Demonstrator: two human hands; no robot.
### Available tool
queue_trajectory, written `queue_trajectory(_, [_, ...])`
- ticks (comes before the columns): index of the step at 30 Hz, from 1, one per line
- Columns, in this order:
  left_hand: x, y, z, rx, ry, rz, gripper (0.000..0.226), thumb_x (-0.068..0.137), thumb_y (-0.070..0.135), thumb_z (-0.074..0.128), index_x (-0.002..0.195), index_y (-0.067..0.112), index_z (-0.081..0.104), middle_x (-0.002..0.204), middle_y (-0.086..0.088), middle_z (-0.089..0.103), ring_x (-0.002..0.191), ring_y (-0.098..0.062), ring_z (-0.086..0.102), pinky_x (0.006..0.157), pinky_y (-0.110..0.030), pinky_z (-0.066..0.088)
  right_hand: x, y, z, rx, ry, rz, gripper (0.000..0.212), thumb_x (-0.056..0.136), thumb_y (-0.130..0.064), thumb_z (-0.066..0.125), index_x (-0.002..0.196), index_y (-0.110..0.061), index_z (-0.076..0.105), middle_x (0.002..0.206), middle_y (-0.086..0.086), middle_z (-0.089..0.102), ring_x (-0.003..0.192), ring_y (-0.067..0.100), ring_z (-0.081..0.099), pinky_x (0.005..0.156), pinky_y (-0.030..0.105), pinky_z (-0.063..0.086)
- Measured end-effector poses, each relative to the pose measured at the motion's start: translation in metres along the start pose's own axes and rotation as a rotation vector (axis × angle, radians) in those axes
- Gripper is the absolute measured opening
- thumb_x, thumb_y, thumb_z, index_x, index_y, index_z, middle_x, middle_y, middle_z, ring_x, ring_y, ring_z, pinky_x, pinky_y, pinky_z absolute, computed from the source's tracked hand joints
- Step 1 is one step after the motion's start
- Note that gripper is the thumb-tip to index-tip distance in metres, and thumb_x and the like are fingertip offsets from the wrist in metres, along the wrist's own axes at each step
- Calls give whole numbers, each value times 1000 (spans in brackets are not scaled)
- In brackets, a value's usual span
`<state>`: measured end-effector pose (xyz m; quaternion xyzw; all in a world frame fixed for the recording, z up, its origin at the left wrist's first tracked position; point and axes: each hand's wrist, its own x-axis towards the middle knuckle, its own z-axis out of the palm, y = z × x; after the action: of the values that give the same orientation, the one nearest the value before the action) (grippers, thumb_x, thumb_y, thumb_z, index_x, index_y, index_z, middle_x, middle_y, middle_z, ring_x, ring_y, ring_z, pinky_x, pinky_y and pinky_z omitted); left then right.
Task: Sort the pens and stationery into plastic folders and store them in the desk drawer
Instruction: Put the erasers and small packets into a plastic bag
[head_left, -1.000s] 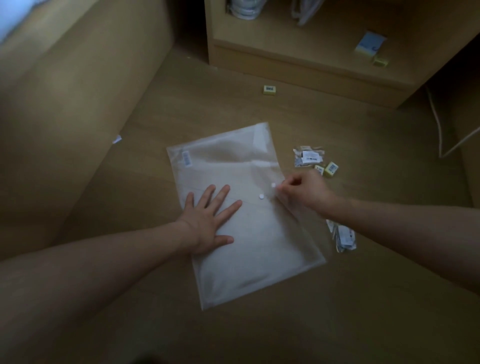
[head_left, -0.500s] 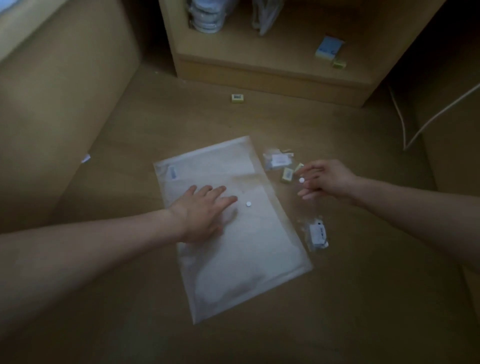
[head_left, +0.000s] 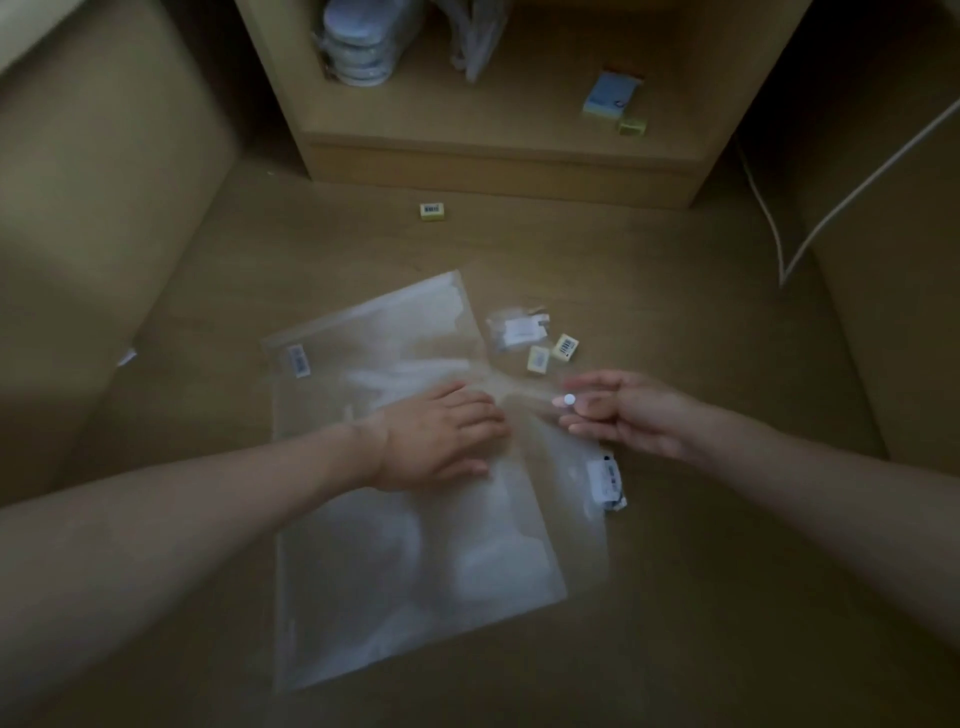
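Flap lifted, folder pinned, stationery still outside.

Right hand (head_left: 618, 413) pinches the flap by its snap; left hand (head_left: 441, 434) lies flat, fingers straight, on the folder (head_left: 395, 545). A slack flap could fall shut or sweep the erasers (head_left: 551, 353) and packet (head_left: 605, 480) away.

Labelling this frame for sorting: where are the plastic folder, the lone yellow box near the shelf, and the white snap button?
plastic folder (head_left: 415, 561), head view, lower body.
lone yellow box (head_left: 432, 211), head view, barcode face.
white snap button (head_left: 570, 399), head view, its centre.
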<state>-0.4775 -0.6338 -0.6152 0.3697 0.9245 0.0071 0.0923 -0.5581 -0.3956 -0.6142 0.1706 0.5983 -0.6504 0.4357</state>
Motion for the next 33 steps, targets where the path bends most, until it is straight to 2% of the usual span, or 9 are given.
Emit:
queue_trajectory(5, [-5,-2,2,-26,87,49,59,100,44,17,110,9,65,111,-10,64,110,-25,60,103,-39,31,-4,-5,0,-54,-32,-2,32,90,17,41,98,-7,61,92,13,69,66,18,71,58,23,58])
queue_trajectory(8, [-3,1,3,-18,168,86,41,95,39,34,99,10,62,99,-11,61,97,-25,60,101,-38,29,-6,-7,3,-144,-40,-23,32,90,17,42,97,-8,61,92,14,68,65,19,71,57,23,58])
queue_trajectory(14, [-10,1,-18,-56,329,130,30,93,30,41,84,12,63,85,-9,55,81,-20,43,81,-38,40,-4,-3,7,-272,37,-122,29,89,15,47,110,-2,58,91,18,65,62,17,69,57,23,58])
queue_trajectory(19, [-38,-4,-49,-12,398,82,30,94,34,42,82,14,61,82,-6,53,75,-21,46,72,-29,34,-4,1,9,-347,147,-239,25,88,18,48,107,5,56,80,20,61,51,12,66,52,22,56])
queue_trajectory(22, [-56,-11,-57,76,387,38,32,93,42,44,82,18,62,89,-5,55,87,-20,49,80,-31,33,-5,7,16,-332,163,-253,19,88,17,48,100,4,56,76,19,60,48,10,64,49,20,55])
queue_trajectory(25, [-70,-14,-61,118,359,-125,30,88,49,48,87,22,60,114,-11,52,120,-30,44,95,-42,31,-5,15,23,-367,180,-252,19,89,15,49,88,-2,57,75,17,61,50,12,64,49,20,55])
queue_trajectory(27, [-79,-12,-61,45,313,-267,27,86,49,53,92,23,56,129,-16,44,125,-37,42,98,-51,37,-4,18,24,-367,195,-264,22,89,15,50,84,-5,57,76,17,62,51,13,64,50,20,55])
queue_trajectory(30, [-88,-11,-59,-155,267,-358,21,84,43,53,94,28,42,127,-11,49,103,-34,60,77,-45,55,-4,18,23,-371,193,-263,18,88,14,52,88,-2,58,75,17,63,51,12,65,51,19,55])
queue_trajectory(33, [-92,-15,-51,-167,292,-327,28,85,26,65,90,27,37,110,-8,59,85,-31,64,63,-39,54,-1,19,18,-486,258,-280,14,87,6,58,99,1,61,73,11,63,56,13,62,53,20,54])
